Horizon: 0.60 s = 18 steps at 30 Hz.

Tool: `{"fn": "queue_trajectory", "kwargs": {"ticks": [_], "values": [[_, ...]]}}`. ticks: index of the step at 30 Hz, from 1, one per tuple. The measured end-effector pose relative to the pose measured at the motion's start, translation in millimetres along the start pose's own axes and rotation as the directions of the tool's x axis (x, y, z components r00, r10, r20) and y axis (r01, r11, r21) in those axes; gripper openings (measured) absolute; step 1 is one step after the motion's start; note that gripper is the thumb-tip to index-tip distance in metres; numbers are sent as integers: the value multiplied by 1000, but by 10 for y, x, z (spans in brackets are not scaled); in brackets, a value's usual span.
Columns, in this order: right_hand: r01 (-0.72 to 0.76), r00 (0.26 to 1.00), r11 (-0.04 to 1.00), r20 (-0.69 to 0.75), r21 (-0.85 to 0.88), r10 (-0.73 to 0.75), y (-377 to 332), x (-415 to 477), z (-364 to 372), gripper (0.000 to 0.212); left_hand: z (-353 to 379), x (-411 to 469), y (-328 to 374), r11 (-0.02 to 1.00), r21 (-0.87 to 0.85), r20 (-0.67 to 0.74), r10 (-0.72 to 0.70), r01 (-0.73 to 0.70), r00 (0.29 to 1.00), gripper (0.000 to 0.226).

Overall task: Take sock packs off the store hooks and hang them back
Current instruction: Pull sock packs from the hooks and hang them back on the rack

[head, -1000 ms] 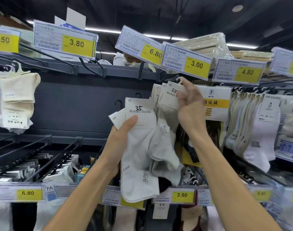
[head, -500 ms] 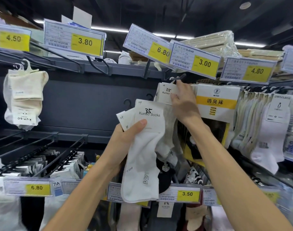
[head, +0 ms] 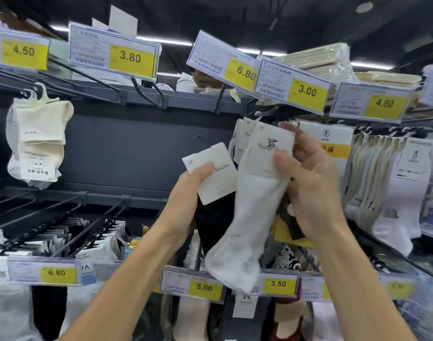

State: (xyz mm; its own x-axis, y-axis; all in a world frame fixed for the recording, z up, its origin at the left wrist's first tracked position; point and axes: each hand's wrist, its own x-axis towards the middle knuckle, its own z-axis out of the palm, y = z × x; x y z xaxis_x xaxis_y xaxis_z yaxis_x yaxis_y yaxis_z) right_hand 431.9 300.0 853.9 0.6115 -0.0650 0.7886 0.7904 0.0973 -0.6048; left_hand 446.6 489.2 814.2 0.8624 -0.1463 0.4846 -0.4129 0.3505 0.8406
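My left hand (head: 191, 193) grips a black sock pack (head: 214, 177) by its white card, which reads "Socks". My right hand (head: 314, 190) pinches a white sock pack (head: 250, 207) by its card, which is marked "35"; the sock hangs down between my hands. The pack's top sits just under a black store hook (head: 266, 112) below the 3.00 price tag (head: 294, 88). A few more packs (head: 242, 139) hang on that hook behind the white one. I cannot tell whether the white pack's hanger touches the hook.
Cream sock packs (head: 38, 141) hang at the left. A yellow-labelled pack (head: 333, 143) and a row of pale socks (head: 387, 183) hang to the right. Lower hooks (head: 50, 232) carry several packs behind a price rail (head: 205, 286). The dark back panel (head: 136, 148) is bare.
The white pack has passed from my left hand to my right, which came down from the hook. My left hand now holds only the black pack. The view tilted slightly.
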Motion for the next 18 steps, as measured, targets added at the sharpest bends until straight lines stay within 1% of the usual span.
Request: {"fn": "queue_trajectory", "kwargs": {"ticks": [1, 2, 5, 7, 9, 11, 13, 14, 15, 17, 18], "values": [[-6, 1000, 998, 31, 62, 4, -25, 1, -43, 42, 4, 13, 15, 999, 22, 12, 42, -42, 999, 25], [-10, 998, 998, 70, 67, 5, -50, -3, -62, 44, 20, 27, 39, 995, 47, 28, 85, -86, 996, 25], [-17, 984, 995, 172, -99, 34, -52, -38, -10, 45, 114, 71, 91, 979, 101, 80, 170, -178, 982, 28], [-14, 981, 981, 186, -194, 51, -10, -59, 48, 42, 185, 93, 115, 956, 156, 113, 231, -247, 966, 35], [-24, 983, 977, 175, -212, 62, 27, -65, 76, 39, 239, 112, 126, 931, 195, 149, 282, -308, 948, 47], [-53, 977, 980, 191, -191, 91, 59, -62, 77, 38, 269, 132, 128, 926, 210, 168, 282, -313, 945, 56], [-83, 965, 985, 233, -153, 117, 98, -55, 66, 38, 261, 162, 100, 932, 209, 203, 254, -295, 946, 54], [-91, 966, 986, 229, -141, 122, 125, -45, 52, 39, 249, 180, 75, 933, 218, 224, 236, -285, 945, 50], [-96, 973, 987, 194, -132, 121, 151, -26, 31, 40, 244, 187, 61, 928, 250, 238, 218, -276, 947, 46], [-87, 995, 986, 43, -145, 95, 211, 53, -27, 39, 186, 205, -37, 865, 425, 212, 192, -268, 958, 33], [-64, 998, 978, -39, -197, 57, 237, 113, -59, 37, 145, 200, -99, 799, 545, 195, 173, -253, 965, 29]]}}
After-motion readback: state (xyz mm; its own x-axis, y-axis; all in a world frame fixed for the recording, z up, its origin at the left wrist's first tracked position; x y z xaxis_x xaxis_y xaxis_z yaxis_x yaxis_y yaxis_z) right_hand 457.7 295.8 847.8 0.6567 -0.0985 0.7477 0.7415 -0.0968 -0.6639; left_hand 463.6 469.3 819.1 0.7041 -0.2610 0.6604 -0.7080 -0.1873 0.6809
